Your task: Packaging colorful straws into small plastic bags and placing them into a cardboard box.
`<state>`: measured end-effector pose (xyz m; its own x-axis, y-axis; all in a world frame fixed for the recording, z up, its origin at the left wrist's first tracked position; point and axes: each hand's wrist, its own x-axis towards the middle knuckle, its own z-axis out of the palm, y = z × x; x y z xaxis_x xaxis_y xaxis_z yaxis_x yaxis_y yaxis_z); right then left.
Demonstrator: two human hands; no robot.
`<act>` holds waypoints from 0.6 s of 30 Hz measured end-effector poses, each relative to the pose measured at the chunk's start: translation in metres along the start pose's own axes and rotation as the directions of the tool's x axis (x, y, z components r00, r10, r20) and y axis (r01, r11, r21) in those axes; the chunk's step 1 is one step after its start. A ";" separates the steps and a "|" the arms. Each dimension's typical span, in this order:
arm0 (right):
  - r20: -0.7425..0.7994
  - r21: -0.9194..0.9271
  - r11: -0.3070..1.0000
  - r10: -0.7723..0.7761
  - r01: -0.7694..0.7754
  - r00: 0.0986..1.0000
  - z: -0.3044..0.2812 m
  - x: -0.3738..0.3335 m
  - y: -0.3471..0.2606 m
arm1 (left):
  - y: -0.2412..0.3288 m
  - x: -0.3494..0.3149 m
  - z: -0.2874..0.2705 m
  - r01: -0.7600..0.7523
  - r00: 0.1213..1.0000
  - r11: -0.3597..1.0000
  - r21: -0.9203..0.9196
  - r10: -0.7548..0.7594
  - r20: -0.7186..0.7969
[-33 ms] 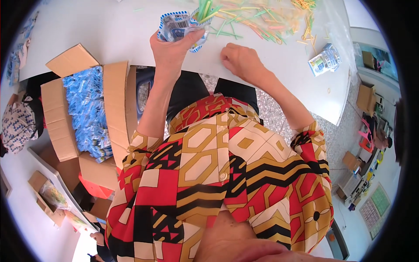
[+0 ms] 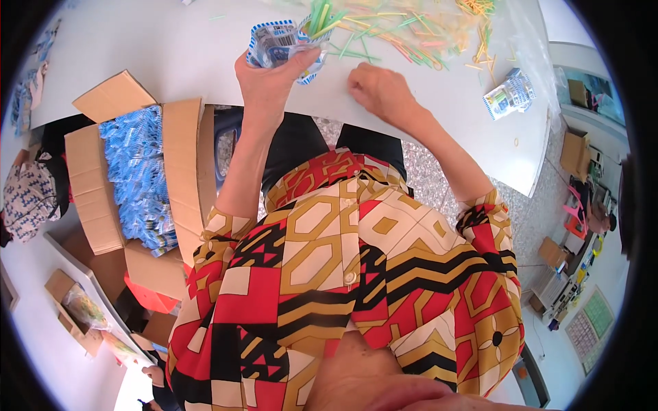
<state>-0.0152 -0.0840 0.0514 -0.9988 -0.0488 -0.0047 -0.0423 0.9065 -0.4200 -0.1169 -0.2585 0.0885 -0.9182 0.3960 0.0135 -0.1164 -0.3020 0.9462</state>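
My left hand [image 2: 266,85] is closed around blue-and-white printed plastic packets [image 2: 273,42] above the white table [image 2: 192,48]. From the mouth of one, on its right side, stick out several green and yellow straw-like sticks [image 2: 319,19]. My right hand [image 2: 381,89] is beside it at the table's near edge, with curled fingers. Whatever those fingers hold, if anything, is hidden. Beyond both hands lies a loose spread of thin green, yellow and pink sticks [image 2: 425,41]. A blue-and-white packet [image 2: 508,96] with sticks inside lies at the right of the table.
An open cardboard box [image 2: 183,171], full of blue packets [image 2: 133,171], stands at my left. Clear plastic sheeting [image 2: 531,34] lies under and beside the loose sticks. Another person's patterned sleeve [image 2: 31,192] shows at the far left. Shelves with boxes [image 2: 576,154] line the right.
My right hand has shifted very slightly away from me over the table. My left hand keeps its hold on the packets and has hardly moved.
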 end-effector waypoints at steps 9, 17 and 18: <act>-0.137 0.021 0.993 -0.108 0.112 0.985 -0.020 0.046 0.029 | -0.002 -0.005 0.000 0.028 1.000 0.999 0.014 -0.028 0.001; 0.125 -0.164 0.982 -0.069 0.090 0.990 -0.013 0.055 0.031 | 0.000 -0.005 0.001 0.091 0.995 0.996 0.019 -0.091 0.029; 0.120 -0.164 0.982 -0.070 0.090 0.990 -0.013 0.055 0.030 | 0.000 -0.005 0.002 0.123 0.991 0.992 0.027 -0.124 0.042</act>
<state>-0.0716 -0.0538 0.0498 -0.9831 -0.1623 -0.0842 -0.1350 0.9549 -0.2644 -0.1113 -0.2591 0.0887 -0.8799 0.4666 -0.0902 -0.2178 -0.2272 0.9492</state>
